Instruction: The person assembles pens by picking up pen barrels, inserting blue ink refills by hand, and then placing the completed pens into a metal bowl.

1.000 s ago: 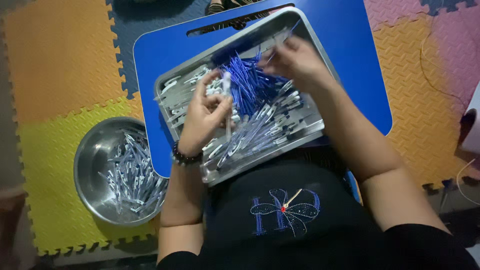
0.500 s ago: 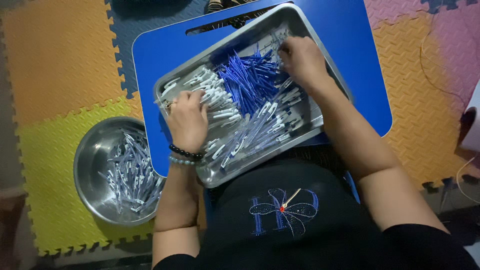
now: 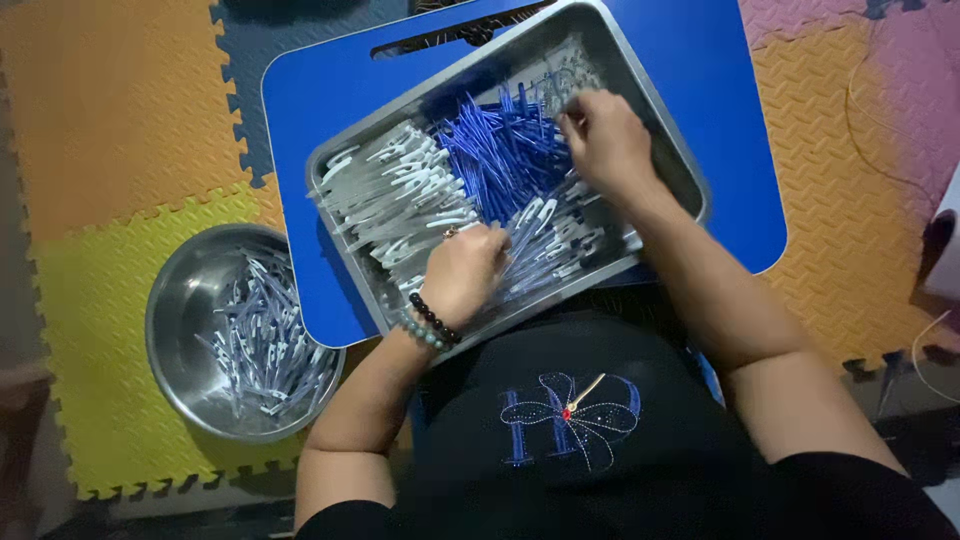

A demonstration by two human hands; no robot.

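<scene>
A rectangular metal tray (image 3: pixel 672 150) rests on a blue lap table (image 3: pixel 330 100). It holds a heap of thin blue sticks (image 3: pixel 500 160) in the middle and white and clear plastic pieces (image 3: pixel 390 195) at the left and front. My left hand (image 3: pixel 462 275), with a bead bracelet at the wrist, lies palm down on the clear pieces near the tray's front edge, fingers curled into them. My right hand (image 3: pixel 605 140) is at the right edge of the blue heap, fingertips pinched on a blue stick.
A round steel bowl (image 3: pixel 175 300) with several clear and white pieces stands on the yellow foam mat (image 3: pixel 90 300) to the left of the lap table. Orange and pink mat tiles surround it. A thin cable lies at the far right.
My left hand has moved from the tray's left side towards the middle front. My right hand has shifted slightly left and down onto the blue heap.
</scene>
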